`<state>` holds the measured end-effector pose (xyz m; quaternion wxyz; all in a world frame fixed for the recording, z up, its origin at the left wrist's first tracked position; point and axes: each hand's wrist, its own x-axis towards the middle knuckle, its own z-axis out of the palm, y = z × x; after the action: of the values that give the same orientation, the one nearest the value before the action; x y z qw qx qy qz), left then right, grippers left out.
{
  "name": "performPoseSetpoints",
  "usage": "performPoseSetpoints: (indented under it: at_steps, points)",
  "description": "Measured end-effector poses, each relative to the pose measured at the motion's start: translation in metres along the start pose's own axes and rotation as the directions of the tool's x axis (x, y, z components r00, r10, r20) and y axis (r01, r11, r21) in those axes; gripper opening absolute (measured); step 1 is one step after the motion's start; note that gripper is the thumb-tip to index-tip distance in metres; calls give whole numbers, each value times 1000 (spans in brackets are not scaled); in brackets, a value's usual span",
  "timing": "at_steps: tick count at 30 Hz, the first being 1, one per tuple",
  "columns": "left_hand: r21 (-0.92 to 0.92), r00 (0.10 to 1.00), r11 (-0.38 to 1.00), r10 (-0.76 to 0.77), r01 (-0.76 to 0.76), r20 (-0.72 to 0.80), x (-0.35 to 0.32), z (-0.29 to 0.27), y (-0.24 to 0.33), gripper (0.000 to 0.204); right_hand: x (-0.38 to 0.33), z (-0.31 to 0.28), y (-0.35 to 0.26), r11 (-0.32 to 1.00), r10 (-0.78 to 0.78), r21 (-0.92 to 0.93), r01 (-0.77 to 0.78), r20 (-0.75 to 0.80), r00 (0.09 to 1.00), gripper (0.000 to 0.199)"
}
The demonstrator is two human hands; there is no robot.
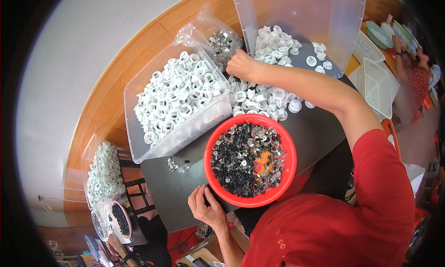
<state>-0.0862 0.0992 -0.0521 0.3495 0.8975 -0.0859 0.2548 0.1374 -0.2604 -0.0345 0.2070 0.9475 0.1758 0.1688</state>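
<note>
Head view: what is nearest the right hand (pixel 240 65)?
– Clear bag (pixel 206 25) of silvery parts (pixel 220 42), just beyond its curled fingers; whether they grip anything, I cannot tell
– And the left hand (pixel 209 209)?
– Loosely open at the edge of the worktop (pixel 174 202), just beside a red bowl (pixel 290 165) of dark bits (pixel 232 146); white plastic pieces (pixel 240 96) lie near the right hand

The ring-filled tub (pixel 187 131) stands on the table (pixel 162 199), left of the basin (pixel 290 167)
</note>
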Motion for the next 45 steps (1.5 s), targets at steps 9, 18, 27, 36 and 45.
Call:
performPoseSetpoints:
  at_steps: [9,18,27,36,45]
  points:
    - [15,1000,1000,-4,4,-5,1,-5,2,11,-53,-87,-4,914,243,393,-104,-323,915,10]
    - [27,999,999,43,-43,13,3,-1,5,10,-19,-197,-22,692,510,666,281,-725,462,30]
    - [57,999,997,51,-52,18,2,-4,4,10,-103,-142,-26,564,465,795,-225,-81,881,18]
    - [54,998,997,55,-56,20,0,-3,3,11,-153,-99,-63,573,399,741,-352,123,909,18]
    - [-35,999,999,25,-27,-42,1,-9,5,16,-148,-101,-59,551,508,735,-395,80,857,18]
